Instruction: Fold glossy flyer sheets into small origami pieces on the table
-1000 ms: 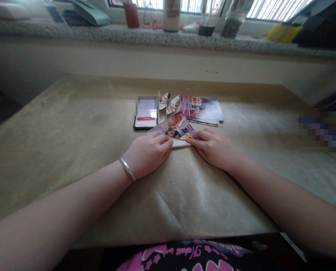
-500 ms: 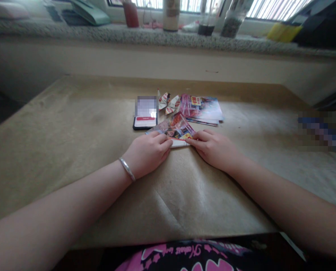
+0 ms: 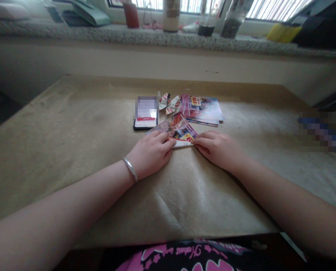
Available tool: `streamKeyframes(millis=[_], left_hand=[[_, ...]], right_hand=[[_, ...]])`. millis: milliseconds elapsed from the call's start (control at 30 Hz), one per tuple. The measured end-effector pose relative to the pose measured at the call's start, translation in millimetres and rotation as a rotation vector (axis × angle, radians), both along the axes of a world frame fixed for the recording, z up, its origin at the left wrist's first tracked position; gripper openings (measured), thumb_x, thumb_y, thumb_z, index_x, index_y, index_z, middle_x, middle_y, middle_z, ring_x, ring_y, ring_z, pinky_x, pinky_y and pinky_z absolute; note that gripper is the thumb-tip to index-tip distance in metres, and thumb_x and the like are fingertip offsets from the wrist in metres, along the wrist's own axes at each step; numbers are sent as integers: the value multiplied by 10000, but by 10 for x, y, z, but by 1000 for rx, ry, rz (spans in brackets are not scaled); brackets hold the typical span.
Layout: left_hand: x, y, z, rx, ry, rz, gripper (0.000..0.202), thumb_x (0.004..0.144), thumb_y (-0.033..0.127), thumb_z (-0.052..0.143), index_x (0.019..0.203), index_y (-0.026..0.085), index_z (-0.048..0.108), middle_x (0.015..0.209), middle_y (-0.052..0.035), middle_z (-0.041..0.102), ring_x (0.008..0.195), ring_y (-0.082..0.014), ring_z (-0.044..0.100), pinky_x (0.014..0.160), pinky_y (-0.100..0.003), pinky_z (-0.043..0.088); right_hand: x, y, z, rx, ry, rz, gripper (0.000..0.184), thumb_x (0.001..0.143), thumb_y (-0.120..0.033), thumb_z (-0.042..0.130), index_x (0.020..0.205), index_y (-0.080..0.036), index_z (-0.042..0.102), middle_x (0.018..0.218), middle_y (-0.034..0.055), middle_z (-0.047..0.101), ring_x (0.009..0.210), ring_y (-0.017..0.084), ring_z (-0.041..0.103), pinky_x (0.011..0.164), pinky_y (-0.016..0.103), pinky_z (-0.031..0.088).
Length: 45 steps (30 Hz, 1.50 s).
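Note:
A colourful printed paper sheet (image 3: 177, 130) lies on the brown paper-covered table (image 3: 72, 124), folded along its near edge. My left hand (image 3: 151, 152), with a silver bangle on the wrist, presses its curled fingers on the left end of that fold. My right hand (image 3: 217, 147) pinches the fold's right end with closed fingers. Both hands rest on the table, fingertips a few centimetres apart.
Behind the sheet lie a phone (image 3: 145, 114), a folded paper figure (image 3: 169, 103) and a stack of printed flyers (image 3: 203, 108). A stone sill (image 3: 156, 37) at the back carries jars, a red cup and a bottle. A blurred object (image 3: 322, 131) sits at the right.
Both hands and the folded sheet shifted slightly to the right; the fingers stay pressed on the fold.

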<state>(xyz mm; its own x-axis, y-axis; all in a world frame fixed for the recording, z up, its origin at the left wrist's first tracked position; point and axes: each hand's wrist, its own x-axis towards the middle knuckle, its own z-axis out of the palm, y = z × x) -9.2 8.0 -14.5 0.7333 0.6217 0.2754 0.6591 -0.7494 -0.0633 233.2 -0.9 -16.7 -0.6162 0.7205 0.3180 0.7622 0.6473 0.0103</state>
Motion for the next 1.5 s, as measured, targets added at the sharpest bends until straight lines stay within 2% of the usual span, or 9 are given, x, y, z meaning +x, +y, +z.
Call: streamKeyframes(millis=[233, 333, 567, 867, 1000, 1100, 1167, 1333, 1500], left_hand=[[10, -1, -17, 1, 1, -40, 339, 930, 282, 419, 1123, 111, 638, 1185, -124, 600, 1070, -256, 536, 959, -395, 460], [11, -5, -1, -38, 44, -35, 390, 933, 358, 425, 1155, 101, 616, 1156, -131, 608, 1053, -264, 544, 939, -403, 465], [9, 10, -7, -99, 19, -43, 449, 930, 434, 429, 1306, 208, 525, 1178, -110, 577, 1091, -258, 508, 990, -426, 406], [2, -14, -11, -113, 24, -24, 430, 929, 418, 426, 1280, 200, 544, 1218, -118, 554, 1101, -269, 491, 990, -434, 398], [2, -6, -19, -114, 18, -22, 427, 930, 417, 423, 1281, 206, 544, 1224, -113, 551, 1107, -268, 488, 990, -431, 396], [3, -1, -20, -118, 21, -25, 417, 932, 412, 423, 1278, 214, 546, 1204, -107, 561, 1107, -260, 493, 986, -426, 398], [5, -2, -19, -112, 24, -27, 412, 931, 407, 428, 1273, 213, 550, 1187, -108, 568, 1103, -259, 497, 979, -423, 403], [10, -7, -13, -111, 21, -29, 412, 932, 400, 427, 1279, 209, 543, 1207, -113, 560, 1114, -259, 495, 985, -424, 398], [13, -7, 2, -108, 28, -30, 415, 929, 400, 431, 1280, 211, 542, 1195, -107, 568, 1110, -255, 498, 996, -419, 395]], right_hand=[[5, 3, 9, -28, 29, -6, 224, 896, -203, 522, 974, -209, 732, 934, 59, 691, 846, 189, 620, 748, 298, 490], [10, 13, -5, -55, 66, -19, 223, 890, -204, 526, 964, -215, 736, 931, 59, 688, 844, 188, 618, 758, 303, 491], [53, 52, -35, -89, 159, 7, 224, 874, -176, 529, 953, -187, 738, 917, 76, 685, 824, 177, 622, 758, 297, 500], [63, 73, -40, -104, 170, 25, 230, 861, -160, 530, 942, -187, 743, 925, 87, 686, 831, 186, 626, 765, 312, 499], [78, 67, -7, -132, 181, -37, 211, 846, -169, 541, 925, -200, 734, 924, 76, 697, 814, 184, 633, 746, 309, 500], [115, 65, 26, -204, 301, -131, 163, 826, -199, 564, 891, -199, 714, 842, 51, 696, 701, 153, 624, 654, 276, 502], [142, 65, 40, -258, 358, -145, 144, 815, -209, 576, 884, -196, 701, 806, 41, 683, 651, 136, 610, 609, 256, 496], [141, 56, 37, -206, 263, 7, 215, 826, -166, 554, 963, -205, 715, 971, 70, 688, 831, 170, 637, 758, 298, 509], [64, 35, 33, -137, 127, 33, 245, 867, -197, 527, 1005, -211, 729, 1001, 77, 686, 894, 193, 623, 810, 327, 492]])
